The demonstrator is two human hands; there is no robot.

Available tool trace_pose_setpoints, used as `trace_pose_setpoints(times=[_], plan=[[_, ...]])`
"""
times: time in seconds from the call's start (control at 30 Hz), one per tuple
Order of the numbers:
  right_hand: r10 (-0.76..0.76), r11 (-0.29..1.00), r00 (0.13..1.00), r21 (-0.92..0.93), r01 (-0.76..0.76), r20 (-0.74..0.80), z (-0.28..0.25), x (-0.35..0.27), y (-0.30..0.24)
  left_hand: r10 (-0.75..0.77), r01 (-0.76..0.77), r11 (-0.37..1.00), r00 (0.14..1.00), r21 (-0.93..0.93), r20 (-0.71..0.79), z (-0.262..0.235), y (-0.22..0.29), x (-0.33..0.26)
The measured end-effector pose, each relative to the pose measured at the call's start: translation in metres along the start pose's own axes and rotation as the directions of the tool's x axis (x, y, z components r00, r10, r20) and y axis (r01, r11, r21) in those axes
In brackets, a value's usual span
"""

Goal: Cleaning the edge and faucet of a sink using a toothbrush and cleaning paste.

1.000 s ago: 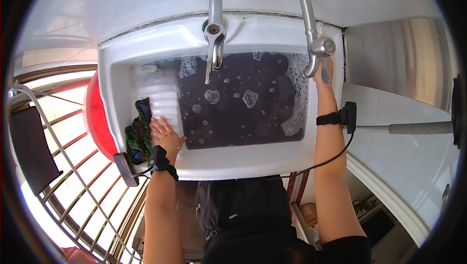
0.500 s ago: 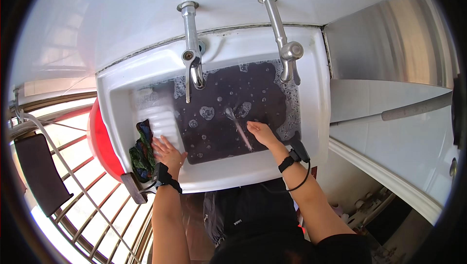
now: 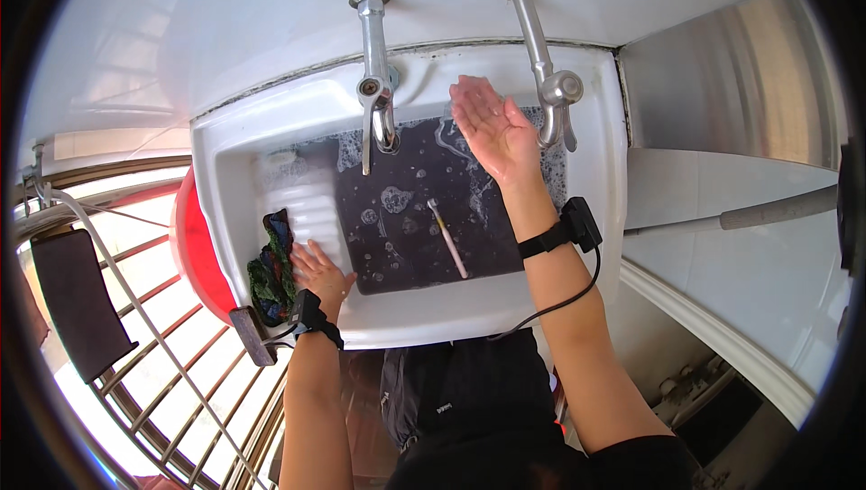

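My left hand lies flat with fingers spread on the white ribbed washboard moulded into the sink. Beside its fingertips is a crumpled dark green and blue cloth. My right hand is raised over the far side of the sink, palm up, fingers stretched out, wet and holding nothing. It sits just left of the right tap. In the dark, foamy water lies a toothbrush with a pink handle and yellowish neck, its head pointing away from me.
A chrome tap reaches over the sink's left half. The white sink rim runs along my front. Left of the sink are a red basin, a dark soap-sized block and metal bars; a long grey handle lies at the right.
My right hand has moved from beside the toothbrush to the far side of the sink and turned palm up. The left hand stays on the washboard. The view has shifted slightly.
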State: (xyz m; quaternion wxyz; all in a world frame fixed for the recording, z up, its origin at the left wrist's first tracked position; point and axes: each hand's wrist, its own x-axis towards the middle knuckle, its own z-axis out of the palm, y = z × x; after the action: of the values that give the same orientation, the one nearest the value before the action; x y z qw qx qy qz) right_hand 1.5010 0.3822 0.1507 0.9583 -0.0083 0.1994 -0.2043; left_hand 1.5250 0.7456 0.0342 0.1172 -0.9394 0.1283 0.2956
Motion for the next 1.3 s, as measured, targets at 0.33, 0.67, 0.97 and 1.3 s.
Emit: trace_pose_setpoints(times=[0.33, 0.67, 0.97, 1.3], plan=[[-0.096, 0.994, 0.57, -0.111, 0.008, -0.816, -0.115, -0.068, -0.023, -0.057, 0.055, 0.998, 0.992, 0.023, 0.113, -0.011, 0.01, 0.001], [-0.176, 0.931, 0.955, 0.275, 0.241, -0.238, -0.16, -0.044, -0.053, -0.049, 0.047, 0.999, 0.994, 0.024, 0.097, -0.004, 0.012, 0.004], [-0.268, 0.962, 0.852, -0.078, 0.261, -0.45, -0.03, -0.036, -0.074, -0.06, 0.057, 0.998, 0.992, 0.025, 0.111, -0.005, 0.008, 0.004], [-0.132, 0.94, 0.325, -0.014, 0.342, -0.936, -0.239, -0.101, -0.05, -0.05, 0.049, 0.999, 0.995, 0.014, 0.087, -0.007, 0.01, 0.004]])
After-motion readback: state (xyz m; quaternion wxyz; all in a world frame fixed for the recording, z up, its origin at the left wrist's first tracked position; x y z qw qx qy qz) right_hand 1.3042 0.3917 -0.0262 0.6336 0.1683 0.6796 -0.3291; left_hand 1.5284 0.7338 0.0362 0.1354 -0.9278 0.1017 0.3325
